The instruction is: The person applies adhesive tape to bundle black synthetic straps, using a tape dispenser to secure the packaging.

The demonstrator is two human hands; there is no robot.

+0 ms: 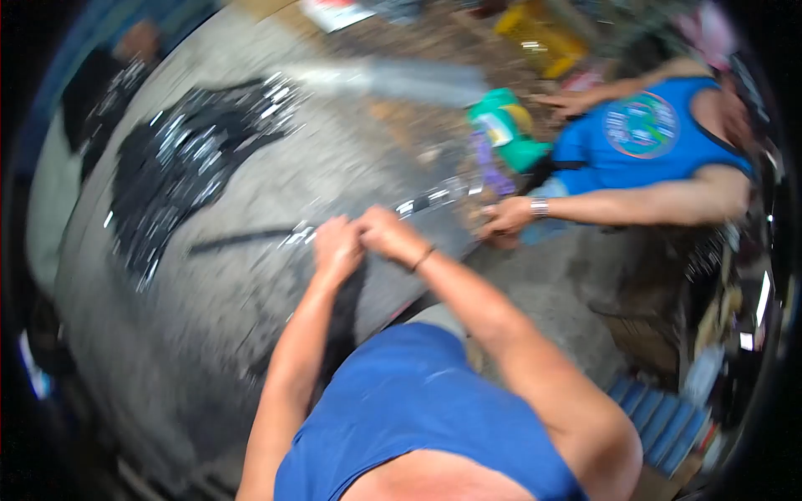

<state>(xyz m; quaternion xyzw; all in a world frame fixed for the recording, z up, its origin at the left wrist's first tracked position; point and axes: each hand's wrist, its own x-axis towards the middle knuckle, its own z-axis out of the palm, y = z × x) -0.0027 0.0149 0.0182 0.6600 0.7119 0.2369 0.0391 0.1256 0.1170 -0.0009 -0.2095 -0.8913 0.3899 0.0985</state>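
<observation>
My left hand (337, 248) and my right hand (387, 235) meet over the work surface, both with fingers closed in a pinch. Between them runs a shiny black plastic strip (244, 240), which stretches out to the left and shows again beyond my right hand. A dark band circles my right wrist. Left of my hands lies a heap of glossy black plastic strips (188, 159). Motion blur softens the fingertips.
At right, a person in a blue tank top (681, 159) has one hand (507, 219) near the strip's far end. Close by are a green and yellow bundle (510, 129), a clear plastic roll (401, 81) and a yellow crate (541, 40). Another person in black (104, 96) is at upper left.
</observation>
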